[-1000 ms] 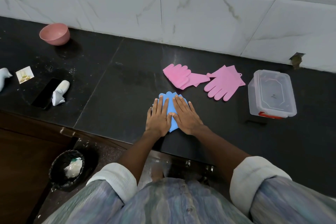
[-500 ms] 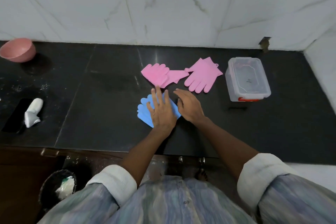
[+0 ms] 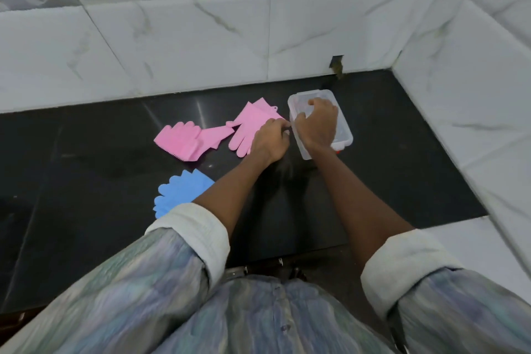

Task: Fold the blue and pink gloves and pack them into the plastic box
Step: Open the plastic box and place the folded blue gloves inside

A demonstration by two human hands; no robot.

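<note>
The clear plastic box (image 3: 343, 131) with a lid and a red latch stands on the black counter near the right corner. My right hand (image 3: 317, 125) lies on top of its lid, fingers curled over it. My left hand (image 3: 271, 139) grips the box's left edge with closed fingers. Two pink gloves lie left of the box: one flat (image 3: 250, 123), partly under my left hand, and one folded over (image 3: 184, 141). The folded blue gloves (image 3: 178, 192) lie nearer me, partly hidden by my left forearm and sleeve.
White marble-tiled walls close the counter (image 3: 402, 152) at the back and on the right. A small notch (image 3: 336, 64) shows in the back wall behind the box. The counter's front edge runs just before my body.
Both hands left the blue gloves and moved right to the plastic box. The view swung right, so the bowl and items at the left went out of sight.
</note>
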